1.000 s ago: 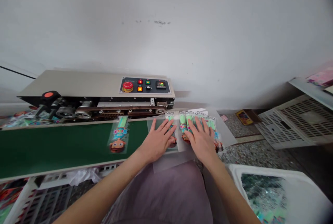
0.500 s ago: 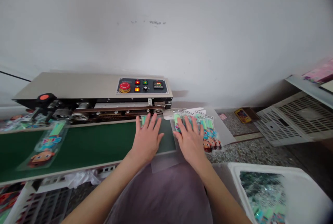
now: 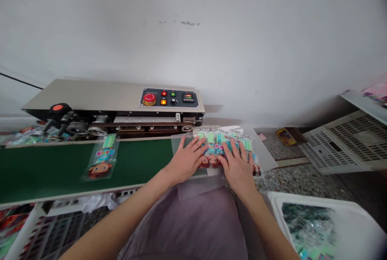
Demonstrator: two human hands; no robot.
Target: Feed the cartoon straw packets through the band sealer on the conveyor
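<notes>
Several flat clear plastic packets (image 3: 213, 159), holding light-green and blue strips and brown cartoon-face pieces, lie side by side at the right end of the green conveyor belt (image 3: 139, 157). My left hand (image 3: 186, 161) rests with fingers spread on the leftmost of them. Farther right, my right hand (image 3: 238, 167) also lies over the packets, fingers apart, covering parts of them. Neither hand is closed around anything. Another such packet (image 3: 102, 157) lies alone on the belt, away from both hands.
Behind the belt stands a sealing machine (image 3: 111, 94) with rollers and a control panel (image 3: 170, 98). A white tub (image 3: 347, 227) with packets sits at lower right, and white slatted crates (image 3: 338, 143) are farther right. Below the belt's left end is another crate (image 3: 54, 231).
My left hand has moved right, off the belt onto the packets. A packet that was under it appears farther left on the belt; the one at the far left is out of view.
</notes>
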